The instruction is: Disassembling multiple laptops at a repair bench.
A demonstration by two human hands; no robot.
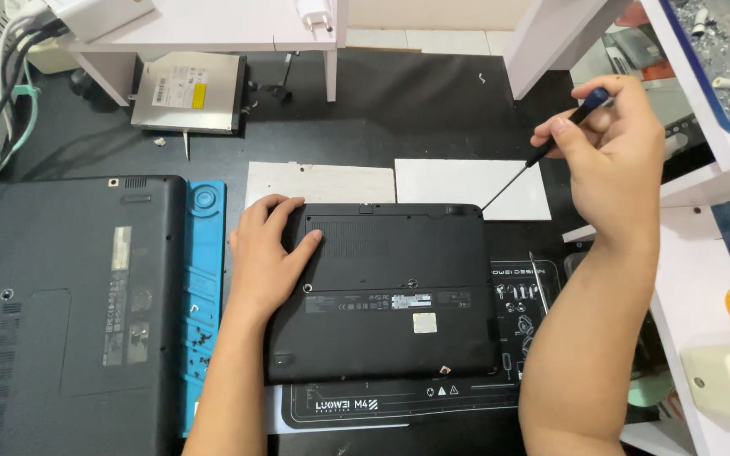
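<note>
While your left hand [268,253] lies flat and open on the small black laptop [386,291], your right hand [610,148] grips a screwdriver [542,152]; its shaft slants down-left, tip at the laptop's far right corner, well nearer your right hand.

The large black laptop [61,312] at lower left is cut off by the frame's left and bottom edges. The left hand [265,253] covers the small laptop's [390,287] upper left corner. The screwdriver [542,152] tip is too fine to make out where it meets the small laptop. The tiny screws on the blue tray [203,295] are too small to tell apart.
</note>
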